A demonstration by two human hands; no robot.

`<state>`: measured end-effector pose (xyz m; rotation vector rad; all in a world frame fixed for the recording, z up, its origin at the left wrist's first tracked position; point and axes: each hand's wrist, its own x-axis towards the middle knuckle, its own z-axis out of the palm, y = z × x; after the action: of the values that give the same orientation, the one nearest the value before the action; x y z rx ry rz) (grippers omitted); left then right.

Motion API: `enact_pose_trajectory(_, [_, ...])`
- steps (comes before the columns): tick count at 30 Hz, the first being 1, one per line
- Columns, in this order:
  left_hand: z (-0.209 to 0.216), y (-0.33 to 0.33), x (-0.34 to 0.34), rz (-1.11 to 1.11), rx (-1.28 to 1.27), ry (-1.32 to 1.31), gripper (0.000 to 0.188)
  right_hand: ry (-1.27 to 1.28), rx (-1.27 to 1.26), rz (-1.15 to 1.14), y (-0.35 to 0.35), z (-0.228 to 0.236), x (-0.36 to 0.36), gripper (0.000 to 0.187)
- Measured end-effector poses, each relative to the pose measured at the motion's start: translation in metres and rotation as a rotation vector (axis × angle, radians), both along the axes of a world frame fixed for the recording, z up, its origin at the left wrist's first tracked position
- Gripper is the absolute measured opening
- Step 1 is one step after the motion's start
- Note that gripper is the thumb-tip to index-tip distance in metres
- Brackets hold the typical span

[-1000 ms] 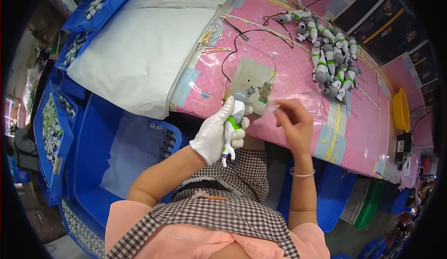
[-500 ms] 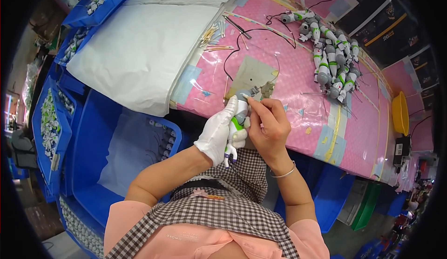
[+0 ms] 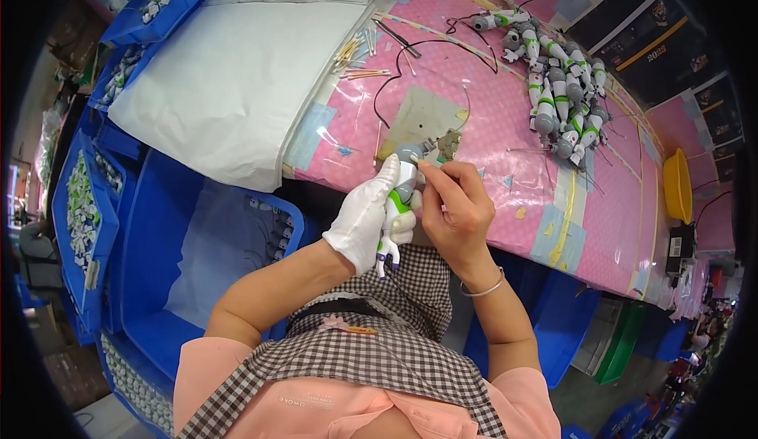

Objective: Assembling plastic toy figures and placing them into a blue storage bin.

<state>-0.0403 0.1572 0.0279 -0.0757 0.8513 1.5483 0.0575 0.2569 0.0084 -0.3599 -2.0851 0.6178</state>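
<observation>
We see our bare right hand (image 3: 458, 208), which was apart from the toy arm (image 3: 406, 174) a second ago, now close against its upper end; we judge that both hands are working on one piece. Our gloved left hand (image 3: 357, 224) grips it by the pink surface's (image 3: 505, 135) near edge. The right's fingers are drawn narrow (whether around anything, we cannot tell).
</observation>
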Motion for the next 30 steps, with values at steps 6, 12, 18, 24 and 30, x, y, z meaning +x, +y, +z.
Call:
enact_pose_trajectory(6, [-0.003,-0.001,-0.002,-0.001,0.030,-0.035,0.038,-0.012,-0.009,0.030,0.003,0.004,-0.002,0.029])
enact_pose_trajectory(12, [-0.007,-0.004,-0.009,-0.014,0.116,-0.223,0.040,0.050,-0.011,0.067,-0.002,-0.008,0.010,0.028])
enact_pose_trajectory(18, [-0.012,-0.003,-0.009,-0.009,0.140,-0.340,0.042,0.089,0.008,0.102,0.004,-0.012,0.001,0.031])
enact_pose_trajectory(24, [-0.006,-0.001,-0.006,0.013,0.109,-0.362,0.043,0.125,0.049,0.080,0.001,-0.020,0.007,0.033])
enact_pose_trajectory(30, [-0.003,-0.001,-0.003,0.033,0.093,-0.361,0.040,0.105,0.075,0.083,-0.001,-0.020,0.007,0.032])
